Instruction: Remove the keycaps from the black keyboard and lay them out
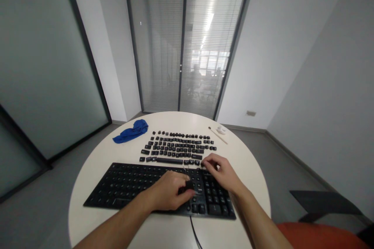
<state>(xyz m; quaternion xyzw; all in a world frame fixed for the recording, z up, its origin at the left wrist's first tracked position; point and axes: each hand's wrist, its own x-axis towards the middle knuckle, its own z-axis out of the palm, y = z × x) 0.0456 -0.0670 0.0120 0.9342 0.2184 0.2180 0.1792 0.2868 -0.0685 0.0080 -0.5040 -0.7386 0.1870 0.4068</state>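
A black keyboard (131, 179) lies across the near part of the round table, most of its left and middle part stripped of keycaps, while the number pad at its right still has them. My left hand (171, 190) is over the keyboard's middle, closed on a small black keycap puller (189, 185) whose thin wire shows beyond the fingers. Just past the keyboard's back edge, my right hand (219, 169) pinches a small black keycap at the end of the nearest row. Loose keycaps (175, 149) are laid out in several rows behind the keyboard, with the spacebar (169, 160) in front.
On the round white table (96, 179), a blue cloth (131, 131) lies at the back left. A thin brush (217, 135) and a small white item (221, 129) are at the back right. The keyboard's cable (194, 233) runs off the front. An orange chair (318, 235) stands at right.
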